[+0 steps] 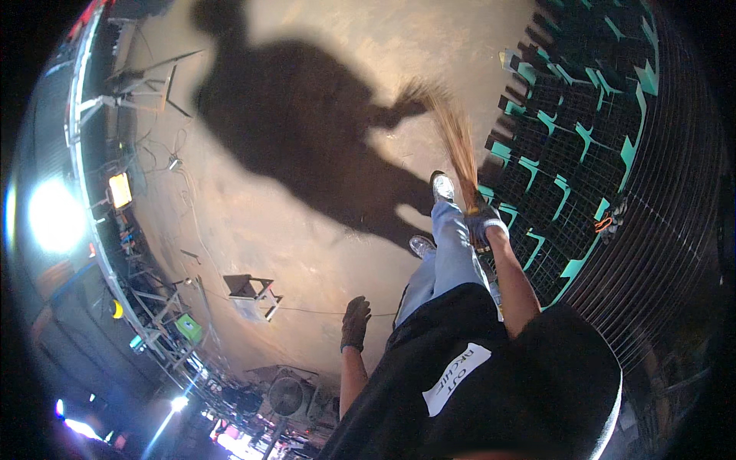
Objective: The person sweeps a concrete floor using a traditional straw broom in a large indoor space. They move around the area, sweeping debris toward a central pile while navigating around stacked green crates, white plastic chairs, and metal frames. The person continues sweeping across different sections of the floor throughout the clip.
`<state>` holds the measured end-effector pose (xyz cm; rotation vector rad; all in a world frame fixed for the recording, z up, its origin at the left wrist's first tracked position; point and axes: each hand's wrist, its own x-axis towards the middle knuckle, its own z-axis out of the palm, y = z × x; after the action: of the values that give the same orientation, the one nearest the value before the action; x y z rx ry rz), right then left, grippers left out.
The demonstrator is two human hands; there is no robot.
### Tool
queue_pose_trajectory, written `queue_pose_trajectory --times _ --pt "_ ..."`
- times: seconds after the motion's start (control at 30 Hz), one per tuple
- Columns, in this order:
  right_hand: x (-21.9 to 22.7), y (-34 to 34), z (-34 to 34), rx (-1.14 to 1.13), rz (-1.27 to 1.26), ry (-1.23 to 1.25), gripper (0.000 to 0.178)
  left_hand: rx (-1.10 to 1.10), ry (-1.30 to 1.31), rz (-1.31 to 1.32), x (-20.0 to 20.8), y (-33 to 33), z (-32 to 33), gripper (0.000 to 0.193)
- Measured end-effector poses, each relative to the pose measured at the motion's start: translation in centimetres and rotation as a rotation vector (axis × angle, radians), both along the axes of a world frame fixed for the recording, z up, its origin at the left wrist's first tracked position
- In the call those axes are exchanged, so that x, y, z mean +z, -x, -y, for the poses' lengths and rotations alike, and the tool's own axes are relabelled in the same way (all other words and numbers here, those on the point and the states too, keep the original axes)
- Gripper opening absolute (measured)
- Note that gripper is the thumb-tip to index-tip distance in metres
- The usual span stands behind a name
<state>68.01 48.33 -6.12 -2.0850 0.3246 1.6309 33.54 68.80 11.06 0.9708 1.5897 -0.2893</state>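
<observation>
In my right hand (484,222), which wears a dark glove with a pale cuff, is a straw hand broom (454,142). The fingers are wrapped round its narrow end, and its bristles fan out ahead over the floor. My left hand (356,323), in a dark brown glove, hangs in the air at my left side with nothing in it. Its fingers stretch out, slightly apart. Below the broom lies the tan floor (307,264), and my large shadow (299,123) falls across it. My shoes (442,187) stand just left of the broom.
On the right stand stacked dark grids with green edges (563,192), beside a bank of long ribbed rods (667,222). A small metal-framed stool (253,295) and a thin cable (322,312) are at left. Farther left are a work light (120,190), metal frames and a round fan (287,395).
</observation>
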Motion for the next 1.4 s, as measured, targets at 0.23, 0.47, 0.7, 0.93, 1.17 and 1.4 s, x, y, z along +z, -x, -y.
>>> queue_pose_trajectory --times 0.23,0.47,0.7,0.93,1.17,1.4 --pt "-9.3 9.9 -7.6 0.102 -0.173 -0.096 0.046 0.09 0.006 -0.026 -0.1 7.4 3.9 0.042" --pt "-6.6 24.7 -8.6 0.63 0.183 -0.142 0.063 0.097 -0.072 0.048 -3.3 20.4 9.2 0.04" --pt "1.1 22.6 -4.5 0.394 -0.101 -0.209 0.056 0.358 -0.082 -0.011 -4.4 26.7 13.9 0.04" --pt "-1.0 24.2 -7.7 0.313 -0.034 -0.025 0.05 0.518 -0.059 -0.018 -5.3 31.0 19.4 0.037" --pt "-12.3 36.0 -9.2 0.752 -0.21 -0.037 0.038 0.888 0.03 0.199 -9.2 37.5 28.5 0.039" --pt "-2.8 35.6 -9.7 0.857 -0.049 -0.151 0.047 1.033 0.125 0.392 -7.8 38.0 29.5 0.035"
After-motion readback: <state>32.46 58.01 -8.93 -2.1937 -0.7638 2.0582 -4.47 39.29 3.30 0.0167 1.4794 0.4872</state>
